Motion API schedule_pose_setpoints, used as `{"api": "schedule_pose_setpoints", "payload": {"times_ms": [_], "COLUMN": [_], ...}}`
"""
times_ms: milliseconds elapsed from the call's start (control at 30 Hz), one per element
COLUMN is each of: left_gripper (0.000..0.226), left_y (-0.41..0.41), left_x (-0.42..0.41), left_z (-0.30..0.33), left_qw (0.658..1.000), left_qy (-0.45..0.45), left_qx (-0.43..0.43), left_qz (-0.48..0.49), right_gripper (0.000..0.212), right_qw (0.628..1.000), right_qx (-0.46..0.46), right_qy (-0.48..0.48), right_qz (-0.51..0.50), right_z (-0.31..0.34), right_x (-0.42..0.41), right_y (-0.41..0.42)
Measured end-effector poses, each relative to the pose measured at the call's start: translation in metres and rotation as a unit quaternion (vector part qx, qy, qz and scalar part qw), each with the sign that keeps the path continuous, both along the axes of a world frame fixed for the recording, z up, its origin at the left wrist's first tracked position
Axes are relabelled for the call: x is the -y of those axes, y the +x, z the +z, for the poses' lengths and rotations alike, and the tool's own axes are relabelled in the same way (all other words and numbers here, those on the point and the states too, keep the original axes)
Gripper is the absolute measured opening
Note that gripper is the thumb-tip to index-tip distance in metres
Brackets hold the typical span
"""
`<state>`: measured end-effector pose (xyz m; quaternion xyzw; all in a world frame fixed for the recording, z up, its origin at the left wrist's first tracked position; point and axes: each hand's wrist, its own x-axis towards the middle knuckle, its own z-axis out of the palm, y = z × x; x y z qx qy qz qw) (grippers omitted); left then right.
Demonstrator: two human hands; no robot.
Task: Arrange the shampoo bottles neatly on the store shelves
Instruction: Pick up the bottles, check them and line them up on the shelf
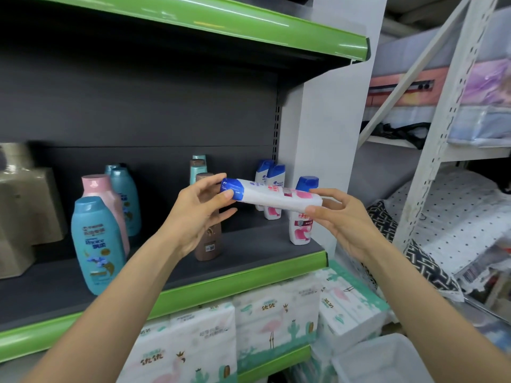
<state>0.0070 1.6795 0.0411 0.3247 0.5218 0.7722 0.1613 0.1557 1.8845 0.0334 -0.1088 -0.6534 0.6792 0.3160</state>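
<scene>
A white shampoo bottle (272,198) with a blue cap and pink label lies sideways in the air in front of the shelf (243,275). My left hand (197,214) pinches its blue cap end. My right hand (341,217) pinches its base end. Behind it on the shelf stand three matching white bottles (301,228) in a row at the right. A brown bottle (208,244) stands just behind my left hand. Teal bottles (197,168) stand further back. At the left stand a blue bottle (96,244), a pink bottle (101,189) and another blue one (125,197).
A green-edged upper shelf (276,31) hangs overhead. Tissue packs (249,333) fill the shelf below. A beige object (25,208) sits at the far left. A white metal rack (448,128) with bedding stands to the right, and a white bin (387,360) is at bottom right.
</scene>
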Motion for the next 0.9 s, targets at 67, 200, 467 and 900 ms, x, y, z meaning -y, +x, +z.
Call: {"api": "schedule_pose_setpoints", "payload": {"times_ms": [67,200,467,900], "left_gripper": [0.042,0.043,0.04,0.048], "left_y": [0.001,0.0,0.006,-0.008], "left_x": [-0.007,-0.024,-0.051,-0.078], "left_z": [0.001,0.01,0.02,0.023], "left_qw": [1.0,0.998,0.993,0.925], "left_qy": [0.016,0.04,0.008,-0.121], "left_qx": [0.012,0.027,-0.058,-0.296], "left_qz": [0.013,0.036,0.098,0.204], "right_gripper": [0.041,0.053,0.054,0.026], "right_qw": [0.999,0.986,0.933,0.838], "right_qx": [0.002,0.044,0.078,0.03], "right_qy": [0.036,0.154,0.331,0.515], "right_qz": [-0.004,-0.044,-0.117,-0.179], "right_z": [0.001,0.0,-0.01,0.004], "right_x": [-0.005,-0.009,-0.025,-0.068], "right_y": [-0.002,-0.01,-0.031,-0.033]}}
